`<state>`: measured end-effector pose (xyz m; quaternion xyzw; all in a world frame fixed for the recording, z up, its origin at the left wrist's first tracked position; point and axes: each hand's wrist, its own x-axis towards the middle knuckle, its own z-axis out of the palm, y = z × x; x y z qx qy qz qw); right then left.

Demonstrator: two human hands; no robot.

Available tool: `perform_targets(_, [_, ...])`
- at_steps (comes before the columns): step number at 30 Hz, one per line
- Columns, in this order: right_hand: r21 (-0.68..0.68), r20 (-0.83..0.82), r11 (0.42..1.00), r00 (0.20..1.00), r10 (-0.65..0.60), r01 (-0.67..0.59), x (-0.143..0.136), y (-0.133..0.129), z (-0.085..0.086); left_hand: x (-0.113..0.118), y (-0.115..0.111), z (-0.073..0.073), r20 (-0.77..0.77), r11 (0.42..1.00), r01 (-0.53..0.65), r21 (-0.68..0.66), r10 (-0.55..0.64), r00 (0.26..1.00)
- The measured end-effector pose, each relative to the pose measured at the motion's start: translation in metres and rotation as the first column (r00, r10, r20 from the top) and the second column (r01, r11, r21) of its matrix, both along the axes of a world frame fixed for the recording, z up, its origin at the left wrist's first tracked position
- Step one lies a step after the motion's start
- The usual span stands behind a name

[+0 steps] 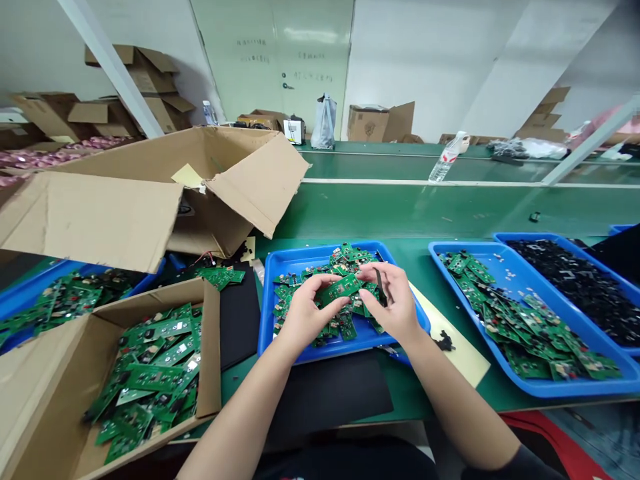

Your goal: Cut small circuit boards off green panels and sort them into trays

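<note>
A green circuit board (341, 288) is pinched by the left hand (313, 307) and right hand (393, 297) at opposite ends, seemingly for steadiness, over the middle blue tray (267, 293); near left, a board-filled carton (210, 353) is placed within reach.

No text can be read for certain. On the door (280, 100) beyond the far edge of the bench (414, 259), handwriting (251, 43) stands in two blocks of two lines, side by side, too small and blurred to make out. The bottle (440, 171) at the bench's white rail (370, 181) wears a label (450, 157) with red on it, wording illegible. The carton (367, 127) farther back, left of the bottle, shows a faint emblem (369, 129), also unclear.
</note>
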<state>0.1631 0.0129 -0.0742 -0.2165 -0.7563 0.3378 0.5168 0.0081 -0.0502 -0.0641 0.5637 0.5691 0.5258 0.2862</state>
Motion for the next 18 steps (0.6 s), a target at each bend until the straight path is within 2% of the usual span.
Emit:
perform_targets(3, [-0.185, 0.011, 0.983, 1.0, 0.009, -0.007, 0.0004, -0.0023, -0.0007, 0.0, -0.0002, 0.0019, -0.092, 1.0, -0.009, 0.001, 0.009, 0.996])
perform_targets(7, [-0.326, 0.0, 0.945, 1.0, 0.001, -0.001, -0.0011, -0.0027, -0.0014, 0.0017, -0.0004, 0.0026, -0.049, 1.0, 0.008, -0.021, -0.009, 0.999])
perform_targets(9, [-0.397, -0.032, 0.918, 0.999, -0.004, -0.009, -0.0022, -0.0032, -0.0013, 0.003, 0.0001, 0.0019, 0.05, 0.999, -0.015, -0.033, 0.016, 0.999])
perform_targets(11, [-0.464, -0.071, 0.885, 0.997, 0.014, -0.045, -0.0033, -0.0042, -0.0007, 0.0035, 0.0011, 0.0009, 0.212, 0.998, -0.04, -0.053, 0.05, 0.976])
perform_targets(14, [-0.533, -0.15, 0.837, 0.987, 0.053, -0.126, -0.0043, -0.005, 0.0011, 0.0017, 0.0031, 0.0009, 0.436, 0.992, -0.094, -0.088, 0.123, 0.892])
perform_targets(16, [-0.562, -0.201, 0.813, 0.978, 0.047, -0.155, -0.004, -0.0036, 0.0029, 0.0, 0.0041, 0.0029, 0.514, 0.986, -0.138, -0.09, 0.164, 0.842])
perform_targets(18, [-0.596, -0.233, 0.783, 0.972, 0.043, -0.178, -0.003, -0.0008, 0.0049, -0.0003, 0.0043, 0.0061, 0.575, 0.99, -0.106, -0.09, 0.139, 0.807])
